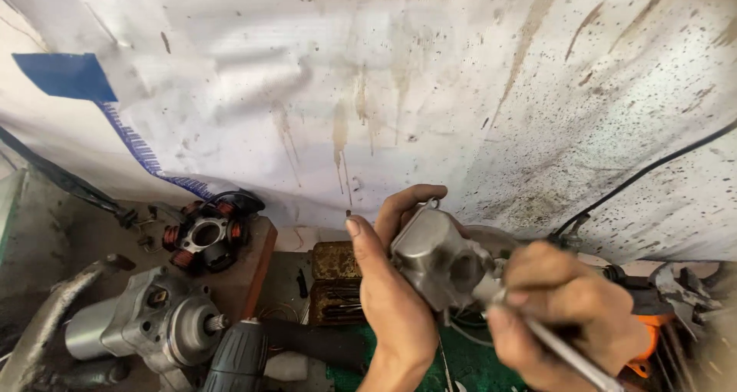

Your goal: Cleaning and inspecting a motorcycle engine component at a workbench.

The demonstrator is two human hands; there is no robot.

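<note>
Hands meet low in the view: the left hand (395,284) is wrapped around a grey cast-metal housing with a round bore (439,260), thumb up along its near side and fingers curled over its top, holding it above a green mat (468,365). The right hand (564,311) is clenched on a thin silvery rod-shaped tool (564,352), whose tip meets the housing's lower right side. Just left of the left hand sits a small rusty open metal box (335,283) (dark slender pieces lie inside, too blurred to identify). Behind hangs a stained white plastic sheet (399,77) bearing a blue patch (65,76) and blue stripe at upper left.
</note>
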